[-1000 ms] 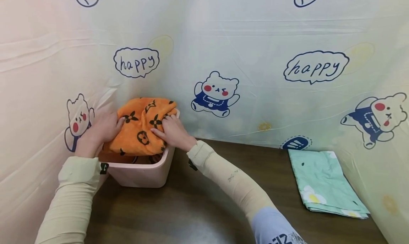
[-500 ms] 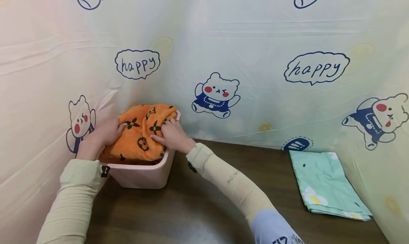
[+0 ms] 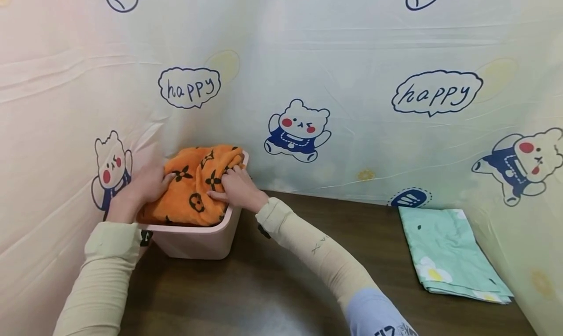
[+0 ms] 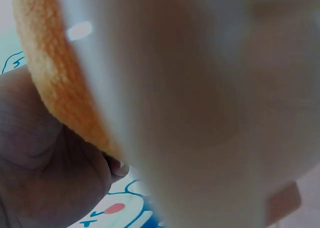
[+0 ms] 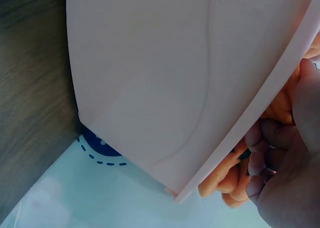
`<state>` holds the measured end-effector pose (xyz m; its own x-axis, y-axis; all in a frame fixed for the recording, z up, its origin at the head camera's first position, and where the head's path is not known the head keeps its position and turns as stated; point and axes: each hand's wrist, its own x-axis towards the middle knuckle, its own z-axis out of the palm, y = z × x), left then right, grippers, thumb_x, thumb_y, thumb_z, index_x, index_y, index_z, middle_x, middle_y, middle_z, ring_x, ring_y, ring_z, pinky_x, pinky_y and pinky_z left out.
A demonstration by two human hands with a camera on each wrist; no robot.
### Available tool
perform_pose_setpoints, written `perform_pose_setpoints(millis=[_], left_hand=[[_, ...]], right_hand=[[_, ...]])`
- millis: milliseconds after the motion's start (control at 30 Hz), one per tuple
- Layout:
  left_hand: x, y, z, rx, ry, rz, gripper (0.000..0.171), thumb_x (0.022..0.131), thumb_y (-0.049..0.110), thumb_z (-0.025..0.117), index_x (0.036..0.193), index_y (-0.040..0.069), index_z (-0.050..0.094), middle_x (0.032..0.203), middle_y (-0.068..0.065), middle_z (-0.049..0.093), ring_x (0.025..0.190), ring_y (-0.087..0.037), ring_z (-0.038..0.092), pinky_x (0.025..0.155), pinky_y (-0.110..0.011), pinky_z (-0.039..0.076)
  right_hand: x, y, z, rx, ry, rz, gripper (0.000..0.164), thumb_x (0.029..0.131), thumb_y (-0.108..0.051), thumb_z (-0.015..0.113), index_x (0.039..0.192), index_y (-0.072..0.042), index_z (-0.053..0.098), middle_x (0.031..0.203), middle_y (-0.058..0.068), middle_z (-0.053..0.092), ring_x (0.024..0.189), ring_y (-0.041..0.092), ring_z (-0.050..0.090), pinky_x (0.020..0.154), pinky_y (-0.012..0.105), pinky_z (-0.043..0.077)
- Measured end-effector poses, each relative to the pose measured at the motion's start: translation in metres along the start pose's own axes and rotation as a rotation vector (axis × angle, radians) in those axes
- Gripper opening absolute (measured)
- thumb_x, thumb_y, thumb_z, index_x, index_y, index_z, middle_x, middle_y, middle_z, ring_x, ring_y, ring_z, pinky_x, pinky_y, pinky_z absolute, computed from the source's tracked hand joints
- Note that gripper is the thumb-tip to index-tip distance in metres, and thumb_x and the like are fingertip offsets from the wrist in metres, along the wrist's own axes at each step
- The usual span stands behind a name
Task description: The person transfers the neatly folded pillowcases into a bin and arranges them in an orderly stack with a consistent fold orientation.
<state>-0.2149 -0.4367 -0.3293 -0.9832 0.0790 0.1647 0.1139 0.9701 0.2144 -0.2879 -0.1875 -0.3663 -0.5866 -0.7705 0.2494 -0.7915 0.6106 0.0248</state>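
A folded orange fleecy cloth with black flower motifs sits in a pink plastic bin, bulging above the rim at the back. My left hand grips the cloth's left side, thumb on top and fingers mostly hidden behind it. At the right side, my right hand holds a bunched fold with curled fingers, close to the bin's rim. In the right wrist view those fingers press into the orange folds just past the rim. The left wrist view shows the palm against the cloth's fuzzy edge, with the bin wall blurred in front.
A folded mint-green cloth with daisies lies at the right of the dark wooden table. A printed curtain with bears and "happy" bubbles encloses the back and both sides, close behind the bin.
Both hands have lowered the orange cloth into the bin. Its front edge has sunk to the rim, covering the opening that showed there earlier. The green cloth stays put.
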Motion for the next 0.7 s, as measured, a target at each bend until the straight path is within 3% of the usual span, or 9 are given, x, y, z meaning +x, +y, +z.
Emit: perform_pose_setpoints(millis=[500,700], left_hand=[[-0.0048,-0.0017,0.0041,0.02,-0.031,-0.001,0.037,0.107,0.02,0.048,0.076,0.001,0.052,0.065,-0.007,0.041,0.061,-0.027,0.049,0.059,-0.037,0.036],[-0.0065,0.0004,0.0057,0.015,-0.044,0.0,0.037,0.107,0.02,0.048,0.076,-0.001,0.054,0.065,-0.008,0.044,0.063,-0.027,0.051,0.061,-0.039,0.038]], right_hand=[[0.0015,-0.0037,0.0009,-0.06,-0.028,-0.011,0.058,0.101,-0.064,0.044,0.076,-0.016,0.064,0.085,0.001,0.063,0.086,0.019,0.049,0.099,0.036,0.038],[0.0028,-0.0044,0.0034,-0.066,-0.041,-0.003,0.059,0.1,-0.066,0.044,0.074,-0.016,0.063,0.082,0.0,0.061,0.086,0.019,0.05,0.095,0.035,0.038]])
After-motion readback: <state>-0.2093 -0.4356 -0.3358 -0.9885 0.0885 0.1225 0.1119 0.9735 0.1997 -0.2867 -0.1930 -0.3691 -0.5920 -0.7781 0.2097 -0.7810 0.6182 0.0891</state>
